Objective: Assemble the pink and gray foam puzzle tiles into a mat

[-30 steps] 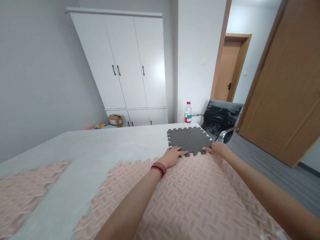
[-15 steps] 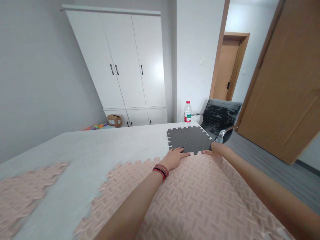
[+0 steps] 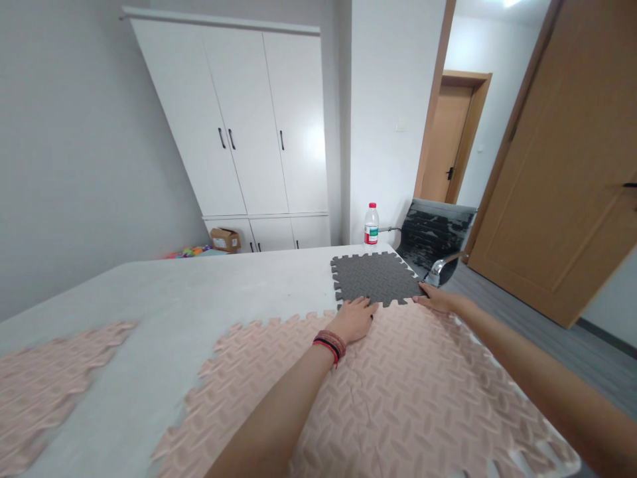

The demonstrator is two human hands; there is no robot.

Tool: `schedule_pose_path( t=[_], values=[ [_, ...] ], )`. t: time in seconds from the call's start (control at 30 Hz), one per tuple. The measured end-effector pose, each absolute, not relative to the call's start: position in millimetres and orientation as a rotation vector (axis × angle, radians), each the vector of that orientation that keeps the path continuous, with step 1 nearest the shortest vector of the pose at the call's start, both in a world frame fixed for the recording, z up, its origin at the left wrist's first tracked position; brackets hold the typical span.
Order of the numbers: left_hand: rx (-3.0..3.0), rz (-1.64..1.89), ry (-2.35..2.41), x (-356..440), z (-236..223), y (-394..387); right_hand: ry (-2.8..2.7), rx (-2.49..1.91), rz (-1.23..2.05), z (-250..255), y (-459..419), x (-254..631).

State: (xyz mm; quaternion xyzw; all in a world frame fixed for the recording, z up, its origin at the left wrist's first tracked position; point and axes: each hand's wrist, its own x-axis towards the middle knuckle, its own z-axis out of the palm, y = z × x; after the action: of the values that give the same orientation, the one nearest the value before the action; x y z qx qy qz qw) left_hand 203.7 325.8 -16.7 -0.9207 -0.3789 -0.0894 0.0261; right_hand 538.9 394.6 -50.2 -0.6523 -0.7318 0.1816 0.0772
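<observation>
A dark grey foam mat tile (image 3: 375, 275) with toothed edges lies at the table's far right corner. Against its near edge lies a pink foam mat (image 3: 398, 378) with a raised diamond pattern, its teeth meeting the grey ones. My left hand (image 3: 354, 320), a red and dark bracelet on its wrist, lies flat with fingers spread across the seam. At the right end of that seam, my right hand (image 3: 438, 297) rests on the corner where both mats meet. Its thumb and fingers are apart and hold nothing.
Another pink mat piece (image 3: 54, 378) lies at the left on the white table (image 3: 239, 282). A water bottle with a red cap (image 3: 371, 224) stands at the far edge. Beyond the right corner is a worn black chair (image 3: 438, 232); a white cabinet (image 3: 259, 133) stands behind.
My left hand has drawn its fingers back slightly and shifted right. The right hand has moved a little right, and the pink mat's right side lies flatter, with its near corner showing.
</observation>
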Motion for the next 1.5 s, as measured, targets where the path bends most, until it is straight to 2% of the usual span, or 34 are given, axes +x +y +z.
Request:
schedule_pose_path(
  t=[0.33, 0.57, 0.87, 1.13, 1.27, 1.37, 1.5],
  values=[
    [-2.702, -0.332, -1.328, 223.8, -15.1, 301.6, -2.0, -1.839, 0.609, -57.1, 386.6, 554.8],
    [-2.642, -0.318, -1.501, 245.3, -15.8, 299.1, -2.002, -1.751, 0.488, -77.5, 389.7, 555.9],
    [-2.748, -0.451, -1.43, 213.6, -16.8, 278.2, -1.943, -1.793, 0.228, -86.7, 382.1, 549.5],
    [-2.921, -0.558, -1.548, 199.2, 1.7, 272.7, -1.985, -1.939, 0.188, -78.7, 379.3, 545.8],
    [-2.908, -0.761, -1.753, 134.2, 35.7, 280.7, -1.975, -1.997, 0.136, -71.7, 368.9, 540.1],
    [-2.693, -1.004, -1.999, 39.9, 54.9, 268.8, -1.961, -2.014, 0.104, -70.6, 364.2, 537.7],
    [-2.148, -1.179, -2.483, -101.7, 62.2, 208.2, -1.937, -2.026, 0.099, -72.2, 364.3, 536.6]
  ],
)
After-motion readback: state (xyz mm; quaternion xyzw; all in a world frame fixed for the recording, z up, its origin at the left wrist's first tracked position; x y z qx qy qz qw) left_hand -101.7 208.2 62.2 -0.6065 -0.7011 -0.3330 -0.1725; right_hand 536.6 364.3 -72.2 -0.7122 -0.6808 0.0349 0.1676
